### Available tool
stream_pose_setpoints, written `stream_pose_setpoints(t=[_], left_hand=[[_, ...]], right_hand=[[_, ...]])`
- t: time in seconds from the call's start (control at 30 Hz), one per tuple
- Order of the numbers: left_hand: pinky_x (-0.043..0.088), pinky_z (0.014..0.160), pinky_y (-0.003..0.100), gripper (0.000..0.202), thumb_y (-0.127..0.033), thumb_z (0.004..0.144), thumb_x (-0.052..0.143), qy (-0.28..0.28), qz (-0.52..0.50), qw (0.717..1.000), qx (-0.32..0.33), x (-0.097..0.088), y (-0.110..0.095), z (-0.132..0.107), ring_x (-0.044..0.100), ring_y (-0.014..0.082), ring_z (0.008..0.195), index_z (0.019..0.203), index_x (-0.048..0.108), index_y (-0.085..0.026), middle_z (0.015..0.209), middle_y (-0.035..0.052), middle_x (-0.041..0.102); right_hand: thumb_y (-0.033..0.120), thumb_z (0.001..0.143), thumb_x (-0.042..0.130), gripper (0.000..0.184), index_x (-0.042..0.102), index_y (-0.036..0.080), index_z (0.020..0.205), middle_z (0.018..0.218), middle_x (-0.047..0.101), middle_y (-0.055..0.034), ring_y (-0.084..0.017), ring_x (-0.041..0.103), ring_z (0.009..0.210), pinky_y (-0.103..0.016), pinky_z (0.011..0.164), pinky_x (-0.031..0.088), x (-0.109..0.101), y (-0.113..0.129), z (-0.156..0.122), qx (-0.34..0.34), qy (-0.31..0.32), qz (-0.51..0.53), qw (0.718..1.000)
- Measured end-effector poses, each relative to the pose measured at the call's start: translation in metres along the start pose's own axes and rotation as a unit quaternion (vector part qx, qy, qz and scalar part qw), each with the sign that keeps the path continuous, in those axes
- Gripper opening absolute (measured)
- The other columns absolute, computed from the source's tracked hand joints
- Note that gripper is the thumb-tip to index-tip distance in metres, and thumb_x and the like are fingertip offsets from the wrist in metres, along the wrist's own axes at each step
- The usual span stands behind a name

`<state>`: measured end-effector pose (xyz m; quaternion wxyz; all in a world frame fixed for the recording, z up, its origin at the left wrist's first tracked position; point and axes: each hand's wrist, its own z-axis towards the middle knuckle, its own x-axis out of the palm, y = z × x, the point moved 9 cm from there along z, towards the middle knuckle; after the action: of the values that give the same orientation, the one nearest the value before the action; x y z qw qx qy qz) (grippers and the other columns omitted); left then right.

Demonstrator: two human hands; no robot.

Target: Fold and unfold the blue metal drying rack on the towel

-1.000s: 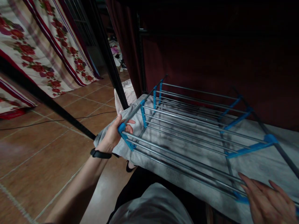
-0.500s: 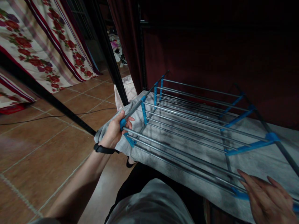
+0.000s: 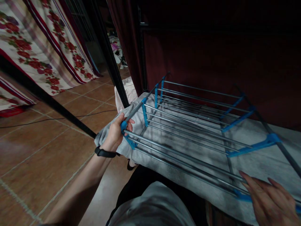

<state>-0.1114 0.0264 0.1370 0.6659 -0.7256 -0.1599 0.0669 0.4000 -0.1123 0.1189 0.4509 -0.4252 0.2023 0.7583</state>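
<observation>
A metal drying rack (image 3: 188, 125) with steel rods and blue plastic brackets lies flat in front of me over a grey cloth (image 3: 258, 160). My left hand (image 3: 115, 133), a black band on its wrist, is closed round the rack's near left corner at a blue bracket. My right hand (image 3: 270, 201) rests at the bottom right on the rack's near rods by another blue bracket, fingers stretched out and spread; whether it grips a rod is hidden.
Brown tiled floor (image 3: 47, 147) spreads to the left, crossed by a thin cable. A black slanted bar (image 3: 47, 100) and a black post (image 3: 110, 62) stand nearby. Flowered fabric (image 3: 35, 47) hangs at upper left; a dark red curtain (image 3: 211, 56) fills the back.
The rack's left corner and my left hand rose slightly and shifted a little right. My right hand stayed in place on the near rods.
</observation>
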Motion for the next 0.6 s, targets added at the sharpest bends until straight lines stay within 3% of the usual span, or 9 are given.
stream_pose_setpoints(t=[0.4,0.6], left_hand=[[0.028,0.036,0.027,0.040,-0.049,0.091,0.048,0.026,0.006,1.000,0.001,0.0064,-0.0015,-0.0005,0.038,0.0120,0.035,0.082,0.068,-0.015,0.050,0.0041,0.053],[0.031,0.038,0.027,0.044,-0.053,0.090,0.048,0.052,0.033,0.998,-0.011,0.0053,0.0045,0.0041,0.040,0.0123,0.038,0.083,0.067,-0.014,0.053,0.0044,0.054]], right_hand=[[0.018,0.095,0.041,0.052,0.050,0.031,0.145,0.134,0.063,-0.0060,-0.027,0.063,0.097,-0.058,0.105,0.038,0.0041,0.0076,-0.0020,-0.029,0.024,-0.037,0.999],[0.022,0.098,0.043,0.038,0.062,0.031,0.129,0.125,0.067,-0.0043,-0.023,0.064,0.094,-0.054,0.109,0.035,0.0057,0.0036,0.0009,-0.002,0.007,-0.020,1.000]])
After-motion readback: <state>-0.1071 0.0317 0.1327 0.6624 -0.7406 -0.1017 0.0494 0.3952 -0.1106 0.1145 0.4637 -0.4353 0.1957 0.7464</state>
